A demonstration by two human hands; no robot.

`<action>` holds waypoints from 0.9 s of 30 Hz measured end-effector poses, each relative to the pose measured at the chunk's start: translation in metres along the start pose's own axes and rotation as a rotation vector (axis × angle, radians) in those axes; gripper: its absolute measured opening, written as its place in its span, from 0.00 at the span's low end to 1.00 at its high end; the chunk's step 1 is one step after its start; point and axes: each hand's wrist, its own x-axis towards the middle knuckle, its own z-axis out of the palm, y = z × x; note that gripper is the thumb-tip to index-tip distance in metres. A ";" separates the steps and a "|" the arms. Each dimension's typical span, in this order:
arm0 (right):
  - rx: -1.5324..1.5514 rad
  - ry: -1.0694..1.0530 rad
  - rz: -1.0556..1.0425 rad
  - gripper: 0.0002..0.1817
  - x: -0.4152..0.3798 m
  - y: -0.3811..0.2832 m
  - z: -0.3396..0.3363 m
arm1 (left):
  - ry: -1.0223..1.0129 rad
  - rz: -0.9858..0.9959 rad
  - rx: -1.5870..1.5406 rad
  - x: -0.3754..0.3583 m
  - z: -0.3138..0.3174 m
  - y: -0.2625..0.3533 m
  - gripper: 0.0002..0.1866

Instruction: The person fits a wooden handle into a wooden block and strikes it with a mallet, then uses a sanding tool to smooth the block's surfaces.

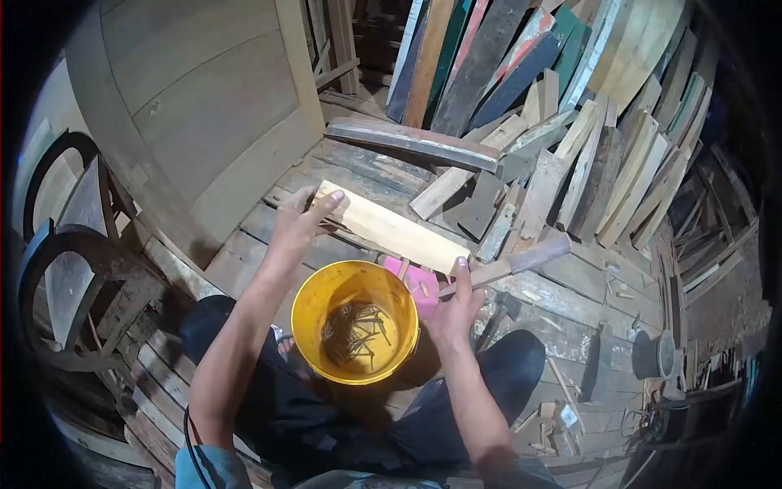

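A pale, flat wooden board is stretched between my two hands, tilted down to the right. My left hand grips its left end, thumb on top. At the other end my right hand closes around it, its thumb on the upper face and the other fingers partly hidden. Below the board, between my knees, stands a yellow bucket with many nails in the bottom. Behind the bucket a pink object shows in part. A wooden bar with a thicker greyish end lies just beyond my right hand.
A large panelled wooden door leans at the left. Ahead, a thick plank lies on the floorboards, with piled offcuts and leaning boards behind it. Curved wooden frames stand at far left. Wood scraps and a dark container are at right.
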 end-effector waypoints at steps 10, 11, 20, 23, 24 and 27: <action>0.054 -0.129 0.147 0.20 -0.018 0.003 0.010 | 0.215 -0.052 -0.256 0.004 0.002 -0.009 0.27; 0.064 -0.149 0.164 0.20 -0.018 0.006 0.009 | 0.222 -0.034 -0.287 0.003 0.002 -0.009 0.28; 0.061 -0.111 0.122 0.11 -0.032 0.010 0.018 | 0.247 0.112 -0.350 -0.005 0.014 0.004 0.26; 0.069 -0.113 0.131 0.11 -0.034 0.005 0.023 | 0.224 0.179 -0.299 -0.005 0.017 0.003 0.29; 0.075 -0.123 0.143 0.11 -0.037 0.002 0.026 | 0.213 0.221 -0.266 -0.006 0.019 0.002 0.30; 0.079 -0.088 0.115 0.12 -0.035 0.009 0.020 | 0.133 0.285 -0.177 -0.006 0.021 -0.001 0.37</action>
